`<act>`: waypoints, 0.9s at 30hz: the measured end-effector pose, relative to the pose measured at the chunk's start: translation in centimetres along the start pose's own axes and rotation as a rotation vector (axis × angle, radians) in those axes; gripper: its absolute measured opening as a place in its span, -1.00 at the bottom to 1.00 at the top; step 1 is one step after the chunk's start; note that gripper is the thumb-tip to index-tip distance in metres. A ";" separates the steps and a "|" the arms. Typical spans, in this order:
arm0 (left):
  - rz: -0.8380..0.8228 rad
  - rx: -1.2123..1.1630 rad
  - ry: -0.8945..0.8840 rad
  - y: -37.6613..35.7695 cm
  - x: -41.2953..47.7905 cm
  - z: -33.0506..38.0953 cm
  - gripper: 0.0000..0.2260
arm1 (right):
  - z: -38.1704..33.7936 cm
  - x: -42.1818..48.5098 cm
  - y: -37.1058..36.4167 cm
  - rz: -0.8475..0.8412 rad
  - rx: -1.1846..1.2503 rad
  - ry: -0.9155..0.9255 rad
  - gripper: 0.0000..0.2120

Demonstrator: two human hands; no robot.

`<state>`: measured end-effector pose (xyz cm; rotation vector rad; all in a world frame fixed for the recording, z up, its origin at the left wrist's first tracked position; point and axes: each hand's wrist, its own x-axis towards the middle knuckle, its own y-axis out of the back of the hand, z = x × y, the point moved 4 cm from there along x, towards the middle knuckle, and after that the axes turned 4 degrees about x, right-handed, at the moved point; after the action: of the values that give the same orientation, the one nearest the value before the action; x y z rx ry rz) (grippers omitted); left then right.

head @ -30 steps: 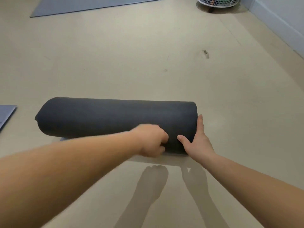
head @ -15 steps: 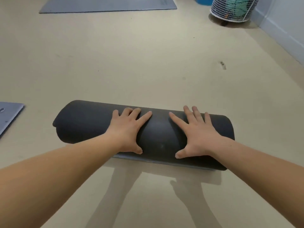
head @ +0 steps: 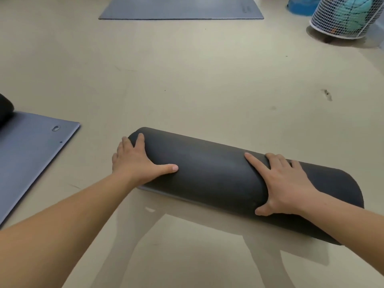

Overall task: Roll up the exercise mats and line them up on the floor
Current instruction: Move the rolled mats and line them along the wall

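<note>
A dark grey rolled mat point(head: 209, 175) lies on the beige floor, fully rolled, slanting from upper left to lower right. My left hand point(head: 135, 161) rests flat on its left end with fingers spread over the top. My right hand point(head: 284, 183) presses flat on the roll's right part, thumb toward me. A blue-grey mat point(head: 27, 154) lies unrolled at the left, with a metal eyelet near its corner. Another grey mat point(head: 180, 7) lies flat at the far top. The end of a dark roll point(head: 5, 108) shows at the left edge.
A white wire basket point(head: 342, 17) holding teal and blue things stands at the top right, with a blue container point(head: 301, 6) behind it. A dark scuff point(head: 327, 94) marks the floor to the right. Beige floor stretches between the mats.
My left hand slid from the roll's middle to its left end, and my right hand shifted right. The roll now slants more, and the view has turned left, revealing more of the blue-grey mat.
</note>
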<state>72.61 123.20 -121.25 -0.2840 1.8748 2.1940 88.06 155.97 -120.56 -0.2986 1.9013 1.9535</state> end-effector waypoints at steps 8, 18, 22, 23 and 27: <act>-0.034 -0.169 0.029 0.0 0.9 -0.8 0.30 | -4.3 1.5 2.9 0.033 -0.052 0.069 0.29; 0.058 -0.307 0.052 -0.7 0.5 -2.4 0.21 | -7.7 5.3 2.5 0.022 0.042 0.161 0.28; 0.079 -0.364 0.053 -0.9 0.6 -1.7 0.22 | -6.8 5.5 2.1 0.020 0.054 0.154 0.27; 0.071 -0.363 0.052 -1.0 0.7 -1.5 0.22 | -6.5 5.6 2.1 -0.005 0.050 0.168 0.30; -0.015 -0.322 0.024 -1.4 1.2 -1.4 0.26 | -4.8 5.5 2.4 -0.117 0.018 0.183 0.42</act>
<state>71.89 122.11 -123.16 -0.3815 1.5176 2.4870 81.52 151.91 -120.91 -0.5885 1.9638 1.8871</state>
